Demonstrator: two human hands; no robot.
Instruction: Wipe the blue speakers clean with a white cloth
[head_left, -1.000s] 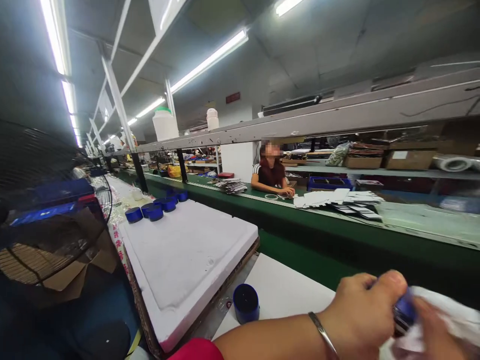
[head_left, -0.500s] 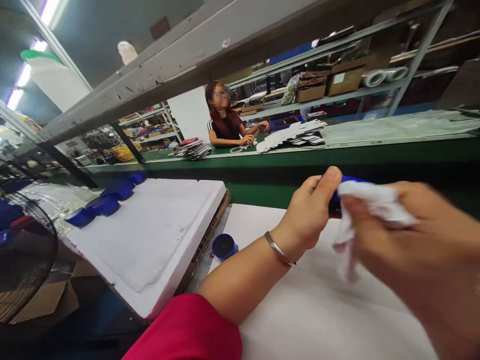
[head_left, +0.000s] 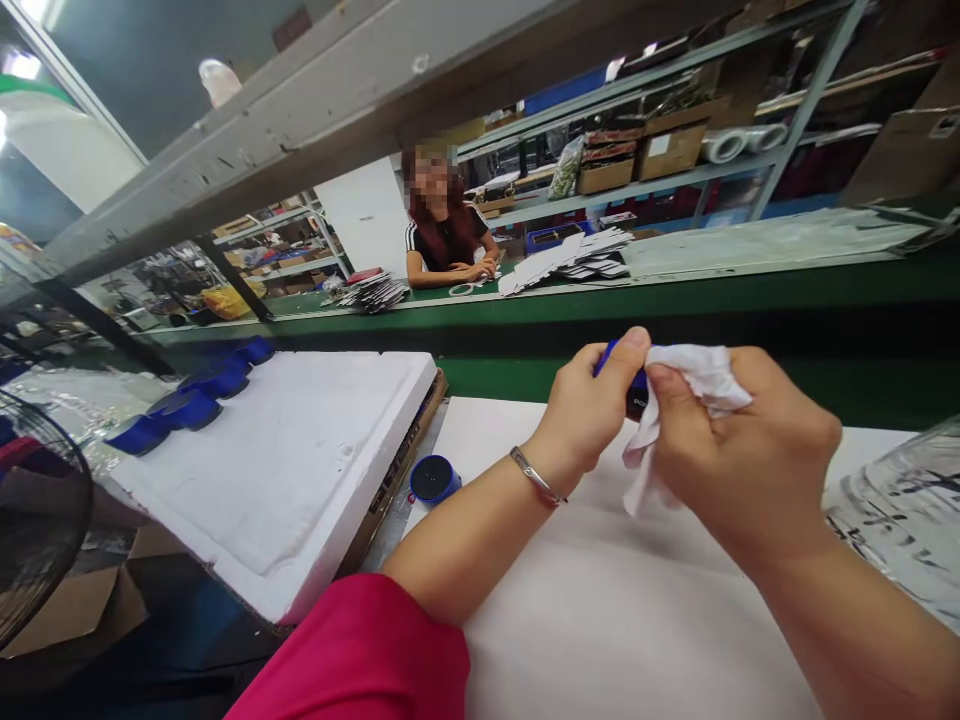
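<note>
My left hand (head_left: 589, 410) is wrapped round a small blue and black speaker (head_left: 637, 394), most of it hidden by the fingers and a cloth. In my right hand (head_left: 739, 460) a crumpled white cloth (head_left: 694, 370) is pinched, pressed against the speaker's side, with one end hanging down. Left of my left forearm, another blue speaker (head_left: 435, 480) with a black round top stands at the edge of the white work surface (head_left: 585, 620).
A white foam board (head_left: 300, 490) lies to the left, with several blue speakers (head_left: 189, 408) along its far left edge. A fan guard (head_left: 45, 520) is at far left, a clear plastic bag (head_left: 900, 500) at right. Across the green bench sits a person (head_left: 446, 235) beside stacked white pieces (head_left: 566, 260).
The view has shifted slightly right, bringing the plastic bag into sight. My right hand and cloth have moved in closer to my left hand. The person opposite has drawn their hands together.
</note>
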